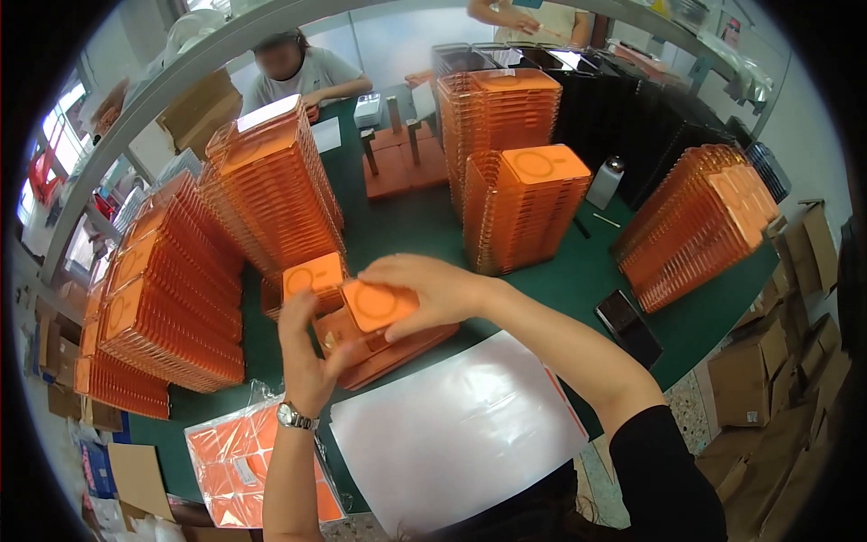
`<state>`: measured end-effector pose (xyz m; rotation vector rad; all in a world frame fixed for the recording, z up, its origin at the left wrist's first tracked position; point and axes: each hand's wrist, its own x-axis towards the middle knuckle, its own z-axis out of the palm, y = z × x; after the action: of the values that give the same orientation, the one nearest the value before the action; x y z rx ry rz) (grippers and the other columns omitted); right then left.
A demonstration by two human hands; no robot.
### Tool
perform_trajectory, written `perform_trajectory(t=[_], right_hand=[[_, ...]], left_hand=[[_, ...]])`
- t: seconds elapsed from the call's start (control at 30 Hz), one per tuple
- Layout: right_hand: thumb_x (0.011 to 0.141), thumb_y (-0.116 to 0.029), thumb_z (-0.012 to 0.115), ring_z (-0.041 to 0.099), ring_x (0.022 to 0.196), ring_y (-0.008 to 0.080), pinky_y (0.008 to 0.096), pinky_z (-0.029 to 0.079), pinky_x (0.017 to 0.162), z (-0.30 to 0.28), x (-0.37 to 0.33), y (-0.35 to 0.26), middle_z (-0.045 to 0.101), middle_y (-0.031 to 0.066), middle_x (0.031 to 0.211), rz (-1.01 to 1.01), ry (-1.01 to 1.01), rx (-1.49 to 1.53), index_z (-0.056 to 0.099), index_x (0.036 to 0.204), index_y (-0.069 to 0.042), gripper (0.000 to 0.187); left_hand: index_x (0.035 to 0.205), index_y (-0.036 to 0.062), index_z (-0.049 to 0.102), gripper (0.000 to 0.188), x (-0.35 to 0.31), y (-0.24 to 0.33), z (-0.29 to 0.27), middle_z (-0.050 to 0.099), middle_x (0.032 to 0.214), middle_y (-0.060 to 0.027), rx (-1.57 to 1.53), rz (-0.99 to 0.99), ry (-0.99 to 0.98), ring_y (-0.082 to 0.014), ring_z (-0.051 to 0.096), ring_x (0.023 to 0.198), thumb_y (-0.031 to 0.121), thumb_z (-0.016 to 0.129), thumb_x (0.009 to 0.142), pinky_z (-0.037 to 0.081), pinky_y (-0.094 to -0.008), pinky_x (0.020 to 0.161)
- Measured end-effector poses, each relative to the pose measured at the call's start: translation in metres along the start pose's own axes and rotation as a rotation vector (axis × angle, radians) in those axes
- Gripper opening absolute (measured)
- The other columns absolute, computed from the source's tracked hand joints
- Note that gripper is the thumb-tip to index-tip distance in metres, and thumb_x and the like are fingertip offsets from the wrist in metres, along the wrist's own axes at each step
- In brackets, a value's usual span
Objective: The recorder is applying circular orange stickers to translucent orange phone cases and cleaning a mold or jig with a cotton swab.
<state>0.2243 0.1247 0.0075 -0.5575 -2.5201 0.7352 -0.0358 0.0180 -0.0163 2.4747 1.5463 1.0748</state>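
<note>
Between the fingers and thumb of my right hand (433, 287) is an orange square panel (379, 307) with a faint ring on it, tilted above an orange-brown block fixture (397, 354). My left hand (312, 357), wearing a metal watch, is beside the fixture with thumb and fingers apart. Its fingertips are close to another orange ringed panel (314, 273), which lies on a low stack; whether they touch it I cannot tell. A large white glossy sheet (456, 425) lies just in front of the fixture.
Tall stacks of clear trays with orange panels stand at left (172, 316), back left (280, 190), centre (524, 212) and right (691, 226). Plastic-wrapped orange sheets (237, 461) lie front left. A dark box (628, 327) and a pump bottle (605, 182) stand right. Two people work opposite.
</note>
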Motion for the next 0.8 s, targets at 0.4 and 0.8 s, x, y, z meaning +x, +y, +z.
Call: perform_trajectory(t=[0.4, 0.8], right_hand=[[0.067, -0.058, 0.085, 0.056, 0.128, 0.0423, 0.0525, 0.045, 0.109, -0.066, -0.096, -0.050, 0.055, 0.0218, 0.136, -0.170, 0.336, 1.664, 0.035, 0.149, 0.001, 0.113], [0.060, -0.071, 0.085, 0.055, 0.129, 0.0390, 0.0511, 0.046, 0.107, -0.069, -0.143, -0.086, 0.052, 0.0188, 0.139, -0.361, 0.274, 1.810, 0.032, 0.150, -0.002, 0.125]], left_hand=[[0.152, 0.0152, 0.042, 0.095, -0.124, 0.167, 0.036, 0.029, 0.158, -0.0287, 0.080, -0.034, -0.729, -0.0507, 0.022, 0.148, 0.058, 0.079, 0.076, 0.019, -0.0676, 0.115], [0.134, 0.0187, 0.064, 0.044, -0.150, 0.191, 0.047, 0.050, 0.148, -0.0199, 0.069, -0.103, -0.558, -0.0407, 0.038, 0.144, 0.031, 0.070, 0.093, 0.027, -0.0587, 0.116]])
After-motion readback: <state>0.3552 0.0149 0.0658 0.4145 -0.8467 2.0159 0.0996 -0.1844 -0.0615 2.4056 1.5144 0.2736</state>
